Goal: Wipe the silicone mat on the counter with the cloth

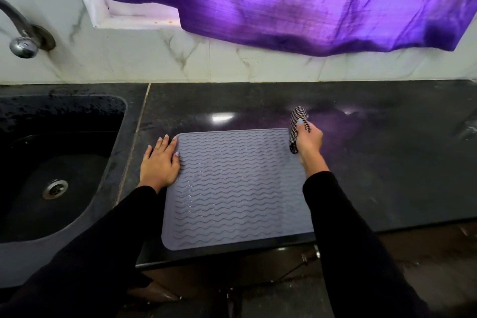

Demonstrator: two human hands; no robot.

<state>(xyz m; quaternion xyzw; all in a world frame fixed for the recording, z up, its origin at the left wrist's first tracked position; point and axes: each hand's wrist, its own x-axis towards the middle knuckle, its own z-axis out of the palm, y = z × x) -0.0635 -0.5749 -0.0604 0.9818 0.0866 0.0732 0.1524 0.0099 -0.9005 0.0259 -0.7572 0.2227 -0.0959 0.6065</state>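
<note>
A grey silicone mat (pixel 232 188) with wavy ridges lies flat on the dark counter (pixel 387 162), its near edge at the counter's front. My left hand (pixel 160 160) rests flat, fingers spread, on the mat's left edge and the counter beside it. My right hand (pixel 309 142) is at the mat's far right corner, closed around a bunched black-and-white checked cloth (pixel 296 126). The cloth sticks up out of my fist and hangs down to touch the mat's edge.
A dark sink (pixel 59 162) with a metal drain (pixel 55 189) lies to the left, with a tap (pixel 22 33) on the marble wall above it. A purple curtain (pixel 309 2) hangs over the back wall. The counter's front edge runs just below the mat.
</note>
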